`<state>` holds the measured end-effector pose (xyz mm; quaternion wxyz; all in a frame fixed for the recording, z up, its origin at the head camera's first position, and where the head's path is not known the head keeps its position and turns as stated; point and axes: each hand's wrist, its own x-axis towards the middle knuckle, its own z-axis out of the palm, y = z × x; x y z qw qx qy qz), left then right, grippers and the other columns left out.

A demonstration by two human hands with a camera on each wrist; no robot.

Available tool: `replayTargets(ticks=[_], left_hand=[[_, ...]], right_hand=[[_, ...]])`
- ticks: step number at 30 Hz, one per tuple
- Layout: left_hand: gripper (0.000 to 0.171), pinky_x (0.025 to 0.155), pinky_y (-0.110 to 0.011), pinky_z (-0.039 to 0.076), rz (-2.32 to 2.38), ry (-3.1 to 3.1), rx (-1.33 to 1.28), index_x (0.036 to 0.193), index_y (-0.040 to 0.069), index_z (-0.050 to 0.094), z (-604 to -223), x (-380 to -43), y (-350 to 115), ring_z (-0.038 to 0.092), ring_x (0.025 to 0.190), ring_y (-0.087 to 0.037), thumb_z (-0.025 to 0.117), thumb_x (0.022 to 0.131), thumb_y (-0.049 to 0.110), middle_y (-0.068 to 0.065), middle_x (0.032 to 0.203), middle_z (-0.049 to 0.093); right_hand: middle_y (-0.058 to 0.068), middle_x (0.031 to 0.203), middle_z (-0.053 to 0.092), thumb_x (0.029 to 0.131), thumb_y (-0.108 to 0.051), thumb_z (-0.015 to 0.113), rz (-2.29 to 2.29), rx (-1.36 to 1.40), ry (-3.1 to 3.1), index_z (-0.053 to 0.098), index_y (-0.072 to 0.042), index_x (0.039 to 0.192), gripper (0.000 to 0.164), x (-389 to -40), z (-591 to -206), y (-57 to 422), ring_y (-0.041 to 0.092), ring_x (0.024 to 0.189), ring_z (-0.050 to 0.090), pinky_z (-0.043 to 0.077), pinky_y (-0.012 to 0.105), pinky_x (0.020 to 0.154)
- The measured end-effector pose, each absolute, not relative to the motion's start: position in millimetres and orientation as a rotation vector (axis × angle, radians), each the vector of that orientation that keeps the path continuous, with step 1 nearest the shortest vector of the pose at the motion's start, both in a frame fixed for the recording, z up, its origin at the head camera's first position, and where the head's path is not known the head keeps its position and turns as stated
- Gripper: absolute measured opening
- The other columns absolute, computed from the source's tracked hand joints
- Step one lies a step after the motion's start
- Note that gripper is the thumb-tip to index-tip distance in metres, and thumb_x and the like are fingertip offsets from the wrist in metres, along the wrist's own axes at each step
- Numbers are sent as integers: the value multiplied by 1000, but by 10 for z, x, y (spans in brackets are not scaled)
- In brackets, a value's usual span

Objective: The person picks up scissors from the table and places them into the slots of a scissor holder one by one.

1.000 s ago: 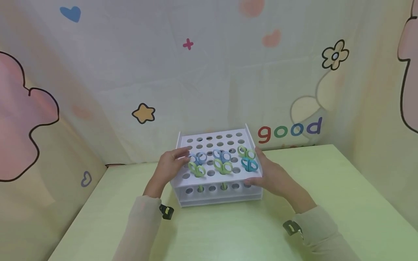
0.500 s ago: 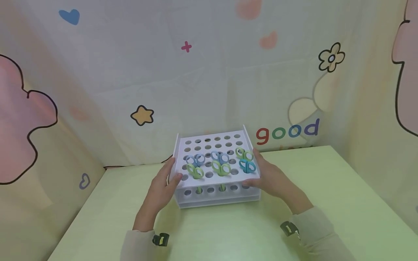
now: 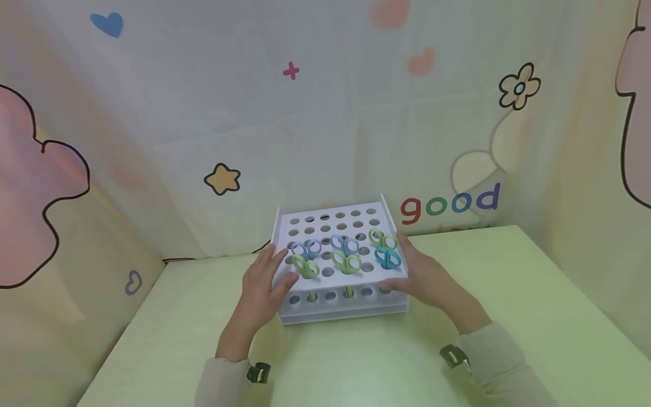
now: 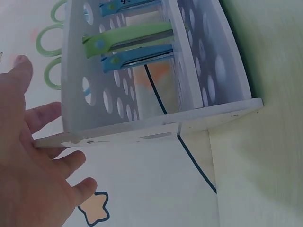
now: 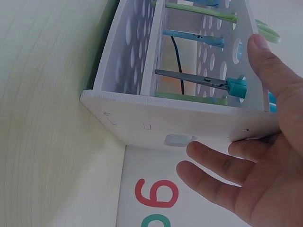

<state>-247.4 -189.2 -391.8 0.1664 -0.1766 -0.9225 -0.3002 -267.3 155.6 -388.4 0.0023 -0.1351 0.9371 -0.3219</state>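
Note:
A white rack (image 3: pixel 328 285) with round holes in its tiers stands on the table. Several scissors hang in it, handles up: pale blue scissors (image 3: pixel 344 245), green scissors (image 3: pixel 347 262) and, near the right edge, teal scissors (image 3: pixel 388 258). My left hand (image 3: pixel 261 285) lies at the rack's left side with fingers spread; in the left wrist view its thumb stands away from the top tier and some fingers pass around the side panel (image 4: pixel 156 130). With my right hand (image 3: pixel 429 281) I hold the right front corner, thumb on the top tier and fingers along the side panel (image 5: pixel 189 120).
The pale green table (image 3: pixel 351 367) reaches to a printed cloth backdrop (image 3: pixel 325 141) close behind the rack. A dark line (image 4: pixel 196 163) runs along the backdrop's lower part near the rack's left side. Dark straps sit at both cuffs.
My left hand came down from near the handles to the rack's left side, then shifted slightly right with its fingers spreading. The right hand stays at its corner, and the scissors keep their holes.

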Motion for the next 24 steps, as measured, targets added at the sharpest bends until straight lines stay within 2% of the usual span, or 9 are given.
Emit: replayTargets(ticks=[6, 12, 19, 24], left_hand=[[50, 109, -70, 14, -841, -2637, -506, 142, 7, 58, -3823, -2538, -1882, 17, 148, -47, 57, 103, 38, -24, 161, 25], [57, 108, -70, 19, -788, -2697, -473, 145, 9, 56, -3790, -2561, -1893, 22, 146, -46, 48, 105, 48, -23, 161, 25], [63, 110, -67, 20, -797, -2718, -478, 146, 7, 55, -3762, -2570, -1907, 25, 145, -46, 43, 104, 53, -24, 161, 27], [67, 109, -67, 22, -815, -2690, -502, 147, 3, 51, -3795, -2465, -1933, 29, 143, -48, 49, 103, 54, -23, 161, 27]], right_hand=[[21, 151, 42, 80, -44, 86, -1015, -413, 2936, -2, -10, 163, 125, -2649, -3833, 1551, 35, 117, 51, 41, 54, 102], [21, 154, 39, 80, -44, 85, -1012, -407, 2909, -2, -10, 163, 125, -2639, -3815, 1521, 37, 122, 49, 40, 55, 104], [22, 149, 44, 80, -45, 86, -995, -437, 2935, -1, -7, 162, 125, -2671, -3825, 1549, 35, 115, 51, 41, 54, 102], [20, 158, 34, 81, -47, 84, -997, -476, 2945, 0, -9, 163, 123, -2647, -3841, 1622, 36, 125, 48, 38, 56, 105]])
